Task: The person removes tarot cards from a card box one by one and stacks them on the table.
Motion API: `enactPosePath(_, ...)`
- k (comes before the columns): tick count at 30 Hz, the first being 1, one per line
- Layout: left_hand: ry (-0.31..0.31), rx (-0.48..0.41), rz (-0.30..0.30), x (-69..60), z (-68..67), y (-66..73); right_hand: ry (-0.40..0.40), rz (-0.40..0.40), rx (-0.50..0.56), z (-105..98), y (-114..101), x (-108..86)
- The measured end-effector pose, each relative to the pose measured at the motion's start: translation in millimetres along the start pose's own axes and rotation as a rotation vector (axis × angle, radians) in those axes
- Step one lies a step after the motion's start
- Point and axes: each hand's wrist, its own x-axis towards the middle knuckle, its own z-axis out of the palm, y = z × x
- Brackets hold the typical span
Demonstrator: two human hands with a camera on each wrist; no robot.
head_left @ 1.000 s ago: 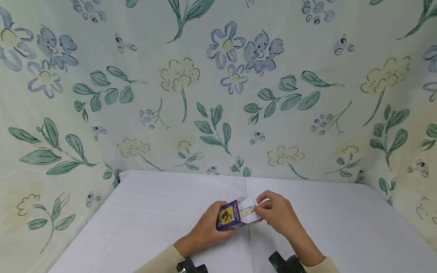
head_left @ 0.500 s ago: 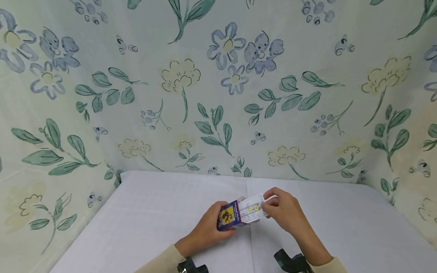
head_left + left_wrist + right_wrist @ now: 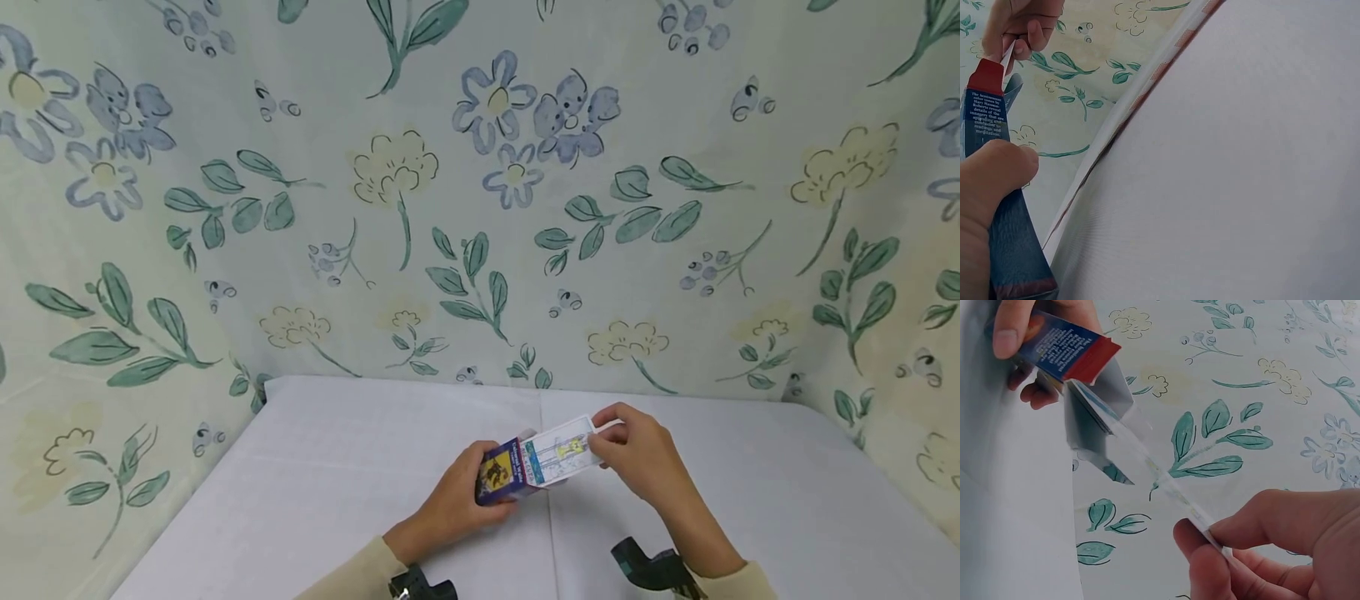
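Fingers and thumb of the right hand (image 3: 637, 454) pinch the outer end of a white printed sheet (image 3: 557, 454), which juts from the open end of a small dark-blue box (image 3: 497, 473). The left hand (image 3: 450, 498) grips the box's other end, over a white cloth (image 3: 337, 467); a red flap (image 3: 986, 76) shows at the box's mouth. The box is probably light, thin card that would dent under a hard squeeze, best held lightly by its sides. The sheet looks thin, springy and perhaps slick, likely to crease if bent, so its outer edge seems the place for a flat pinch.
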Motion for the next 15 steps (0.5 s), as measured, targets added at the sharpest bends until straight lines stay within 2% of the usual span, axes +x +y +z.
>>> enactPosePath(15,0.005,-0.006,-0.002,-0.1,-0.2,0.4,0.054,-0.025,-0.009,-13.3,3.6,2.9)
